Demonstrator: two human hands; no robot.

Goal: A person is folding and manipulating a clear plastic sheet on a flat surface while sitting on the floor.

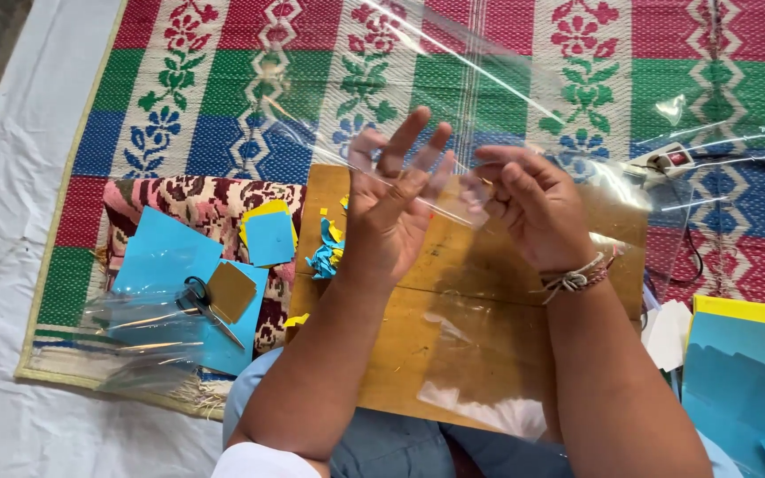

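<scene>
At frame centre, the left hand [391, 208] has its fingers spread against a clear plastic sheet [524, 106] (transparent, reaching to the upper right). The right hand [533, 208] pinches the sheet's edge. Below lies a wooden board [418, 354]; scissors [205, 305] rest on blue paper [157, 257] at lower left.

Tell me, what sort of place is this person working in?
Probably a home floor used as a craft spot. The person sits on a woven floral mat with a wooden board over the lap, and blue paper sheets, scissors and paper scraps lie around.
</scene>
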